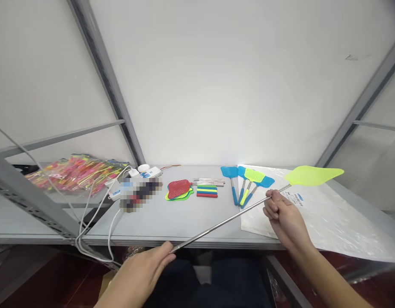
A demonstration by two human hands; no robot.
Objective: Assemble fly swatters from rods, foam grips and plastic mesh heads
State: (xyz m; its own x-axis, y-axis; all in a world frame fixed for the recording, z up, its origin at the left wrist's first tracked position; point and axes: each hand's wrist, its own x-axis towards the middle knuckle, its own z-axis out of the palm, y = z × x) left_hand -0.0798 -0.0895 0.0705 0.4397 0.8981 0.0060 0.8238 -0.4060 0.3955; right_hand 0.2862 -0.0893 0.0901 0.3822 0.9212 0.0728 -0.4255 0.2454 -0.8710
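Note:
A yellow-green fly swatter [313, 176] with a long, drawn-out metal rod slants across the view in front of me. My left hand [146, 267] is closed round its lower end; the grip inside the hand is hidden. Near the swatter's head, my right hand [285, 211] pinches the rod between thumb and fingers. Behind the rod lie several finished swatters, among them a blue one [230, 172] and a yellow-green one [254, 175]. Loose swatter heads, red on top [179, 188], sit left of coloured handle sleeves [206, 191] and metal rods [208, 182].
A white plastic bag [325, 218] covers the right of the grey shelf [171, 222]. To the left are power strips [152, 173], white cables [111, 226], a blurred-out item [141, 194] and bagged colourful goods [78, 173]. Metal posts [110, 81] frame the shelf.

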